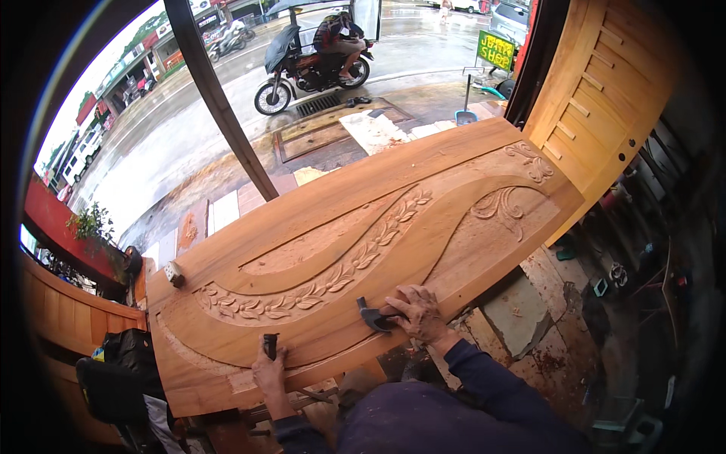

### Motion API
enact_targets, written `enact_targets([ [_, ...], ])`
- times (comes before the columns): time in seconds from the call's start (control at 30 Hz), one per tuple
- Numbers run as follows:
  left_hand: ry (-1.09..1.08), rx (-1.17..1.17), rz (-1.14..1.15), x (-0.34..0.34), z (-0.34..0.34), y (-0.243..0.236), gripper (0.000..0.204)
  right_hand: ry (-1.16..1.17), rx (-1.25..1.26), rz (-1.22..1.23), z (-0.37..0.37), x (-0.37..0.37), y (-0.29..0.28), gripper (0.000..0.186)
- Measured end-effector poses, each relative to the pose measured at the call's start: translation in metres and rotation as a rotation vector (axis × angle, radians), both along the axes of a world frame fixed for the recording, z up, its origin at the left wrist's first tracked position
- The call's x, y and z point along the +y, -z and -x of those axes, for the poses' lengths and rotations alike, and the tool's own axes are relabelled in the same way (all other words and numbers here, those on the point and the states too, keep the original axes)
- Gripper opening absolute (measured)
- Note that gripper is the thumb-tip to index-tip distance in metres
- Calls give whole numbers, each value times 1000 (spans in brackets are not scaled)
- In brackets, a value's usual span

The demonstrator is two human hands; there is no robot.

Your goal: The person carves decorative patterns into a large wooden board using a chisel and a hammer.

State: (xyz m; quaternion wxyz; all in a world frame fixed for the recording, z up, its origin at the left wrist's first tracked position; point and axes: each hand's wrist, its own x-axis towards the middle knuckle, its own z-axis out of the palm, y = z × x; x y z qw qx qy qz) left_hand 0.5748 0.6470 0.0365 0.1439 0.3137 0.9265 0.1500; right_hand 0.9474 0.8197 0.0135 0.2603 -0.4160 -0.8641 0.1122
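A large wooden door panel [318,272] lies in front of me, carved with a curving band of leaves and scrolls. My left hand [269,372] is closed around a short, dark-topped chisel [271,346], held upright near the panel's front edge. The chisel's lower end is hidden by the fingers. To its right, my right hand [420,313] grips a claw hammer [373,315] close to its dark head. The hammer rests low over the plain wood, apart from the chisel. Most of its handle is covered by my hand.
A small pale block-like object [174,274] sits on the panel's far left corner. Another wooden door [605,91] leans upright at right. Beyond the panel, a person rides a motorcycle [314,72] on the wet street. Wood chips litter the floor tiles [518,314] at right.
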Motion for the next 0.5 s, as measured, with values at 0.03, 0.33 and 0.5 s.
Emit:
enact_targets([
  [0.03, -2, 8, 6, -2, 2, -4, 89, -16, -6, 7, -3, 4, 2, 52],
  [0.33, 90, -4, 20, 15, 8, -3, 86, 191, 107, -193, -102, 56, 8, 72],
  [0.5, 88, -51, 47, 6, 11, -2, 84, 347, 166, -98, -145, 6, -31, 59],
])
